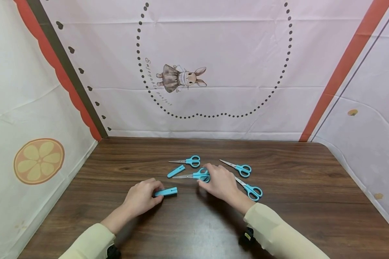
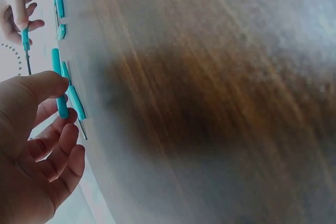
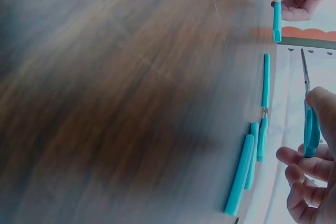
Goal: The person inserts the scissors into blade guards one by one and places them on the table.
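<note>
**Line up first**

My left grip (image 1: 143,196) pinches a blue sheath (image 1: 166,192), slotted end rightward; my right grip (image 1: 220,181) pinches scissors (image 1: 197,175) by the handles, blades leftward, slightly farther out. I'd align tip with slot, fingers clear, avoiding the loose sheath (image 1: 176,171) beyond on the counter (image 1: 194,232).

A person, left hand (image 1: 142,198) and right hand (image 1: 221,181) bare, wears plain pale-yellow sleeves (image 1: 278,226), a black device (image 1: 113,251) below the left one and a yellow-marked black device (image 1: 249,234) below the right.
</note>
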The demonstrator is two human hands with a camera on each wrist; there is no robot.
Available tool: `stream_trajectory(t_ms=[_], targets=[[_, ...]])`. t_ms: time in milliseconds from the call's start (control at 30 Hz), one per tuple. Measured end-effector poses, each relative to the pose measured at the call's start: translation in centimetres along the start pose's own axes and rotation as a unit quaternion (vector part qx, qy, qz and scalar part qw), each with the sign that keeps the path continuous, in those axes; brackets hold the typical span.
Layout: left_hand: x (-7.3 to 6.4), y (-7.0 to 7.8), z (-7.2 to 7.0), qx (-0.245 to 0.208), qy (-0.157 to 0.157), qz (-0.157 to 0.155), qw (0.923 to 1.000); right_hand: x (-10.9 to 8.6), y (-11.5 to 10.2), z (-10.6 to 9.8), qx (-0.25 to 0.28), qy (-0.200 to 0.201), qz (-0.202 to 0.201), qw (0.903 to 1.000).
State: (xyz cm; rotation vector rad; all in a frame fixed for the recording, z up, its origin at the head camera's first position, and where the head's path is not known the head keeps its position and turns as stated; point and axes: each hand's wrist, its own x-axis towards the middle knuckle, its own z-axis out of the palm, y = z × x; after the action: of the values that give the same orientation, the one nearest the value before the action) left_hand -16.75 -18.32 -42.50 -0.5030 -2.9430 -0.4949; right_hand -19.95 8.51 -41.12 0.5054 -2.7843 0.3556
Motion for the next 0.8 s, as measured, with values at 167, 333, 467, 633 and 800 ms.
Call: stream_trajectory(t_ms=[167, 333, 467, 633, 800], targets=[[0.1, -0.1, -0.1, -0.003, 0.002, 0.003, 1.0, -0.2, 0.4, -0.5, -0.007, -0.001, -0.009, 0.9999], [0.2, -0.1, -0.1, -0.005, 0.005, 0.005, 1.0, -0.5, 1.0, -0.7, -0.002, 0.009, -0.019, 0.9998], [0.4, -0.2, 0.0, -0.008, 0.013, 0.011, 0.9998, -0.8, 1.6, -0.8, -0.001, 0.019, -0.03, 0.9994], [0.8, -0.1, 0.2, -0.01, 0.029, 0.019, 0.9994, -1.2, 2.2, -0.9, -0.008, 0.025, -0.037, 0.999], [1.1, -0.1, 0.2, -0.015, 0.03, 0.02, 0.9992, -1.3, 2.6, -1.1, -0.002, 0.018, -0.027, 0.9995]])
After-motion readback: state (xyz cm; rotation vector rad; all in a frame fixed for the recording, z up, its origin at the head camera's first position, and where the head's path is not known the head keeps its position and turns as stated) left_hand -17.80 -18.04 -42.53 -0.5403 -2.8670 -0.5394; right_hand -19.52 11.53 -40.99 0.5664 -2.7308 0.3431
